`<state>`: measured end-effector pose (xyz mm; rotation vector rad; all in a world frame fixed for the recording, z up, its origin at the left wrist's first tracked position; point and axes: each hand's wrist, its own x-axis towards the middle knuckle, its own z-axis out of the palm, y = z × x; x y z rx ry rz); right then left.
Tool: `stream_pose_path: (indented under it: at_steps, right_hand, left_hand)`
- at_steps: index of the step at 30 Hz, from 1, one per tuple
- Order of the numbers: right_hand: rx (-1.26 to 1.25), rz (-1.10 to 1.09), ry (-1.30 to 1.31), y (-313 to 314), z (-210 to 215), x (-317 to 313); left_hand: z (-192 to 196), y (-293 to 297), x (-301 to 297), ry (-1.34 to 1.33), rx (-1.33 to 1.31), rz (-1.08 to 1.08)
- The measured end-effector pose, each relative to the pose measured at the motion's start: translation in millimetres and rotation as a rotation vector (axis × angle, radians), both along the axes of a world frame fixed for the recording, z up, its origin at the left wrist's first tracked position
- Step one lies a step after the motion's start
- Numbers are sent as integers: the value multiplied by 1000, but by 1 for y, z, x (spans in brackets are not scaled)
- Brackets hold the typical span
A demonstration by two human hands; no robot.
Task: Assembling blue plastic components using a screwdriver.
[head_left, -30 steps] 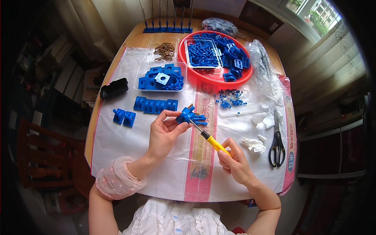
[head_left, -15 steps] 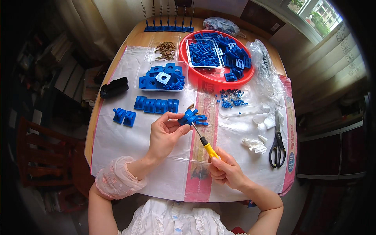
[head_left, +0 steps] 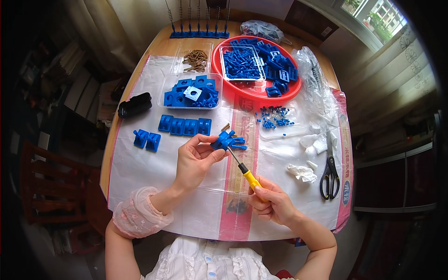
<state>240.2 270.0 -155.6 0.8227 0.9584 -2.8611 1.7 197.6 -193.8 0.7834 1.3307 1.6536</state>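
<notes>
**Screwdriver on blue part, both hands busy**

Right hand (head_left: 273, 203) nearest the body, fingers wrapped tight round the yellow handle of a screwdriver (head_left: 245, 171). Shaft angles up and left; tip meets the blue plastic assembly (head_left: 225, 140).

Left hand (head_left: 196, 158) holds that assembly just above the worktop (head_left: 158, 46), thumb and fingers pinched on it from below and from the left. Pink ruffled cuff on the left wrist.

Everything sits on a white plastic sheet (head_left: 149, 163) with a red-pink stripe down the middle.

Right of the hands: crumpled white scrap (head_left: 302, 172), then black-handled scissors (head_left: 329, 170) near the sheet's right edge.

Left of the assembly: two small blue brackets (head_left: 146, 140); above them a row of blue blocks (head_left: 184, 126). Black box-shaped object (head_left: 135, 104) at the left edge.

Further out: clear tray (head_left: 192, 92) of blue pieces with one white square plate on top; scatter of small blue bits (head_left: 274, 116) to its right.

Far end: brass screws (head_left: 195, 59), red round basin (head_left: 254, 67) full of blue parts with a clear insert tray, blue rack with upright metal springs (head_left: 198, 33), clear bag (head_left: 263, 30).
</notes>
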Motion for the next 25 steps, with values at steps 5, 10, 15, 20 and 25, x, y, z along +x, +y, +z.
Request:
stream_pose_path:
  at_steps: [5, 10, 15, 20, 25]
  right_hand:
    - [-79, 0, 4, 3, 0, 2]
    - [-145, 3, 16, 5, -2, 2]
    - [-185, 9, 29, 8, -5, 4]
    - [-198, 8, 26, 8, -6, 4]
    - [-273, 4, 47, 10, -8, 6]
  left_hand:
    - [0, -1, 0, -17, 9, 1]
    - [0, -1, 0, -13, 17, -2]
    - [1, -1, 1, -34, 27, 0]
    - [0, -1, 1, -32, 42, -2]
    - [1, -2, 1, -27, 29, 1]
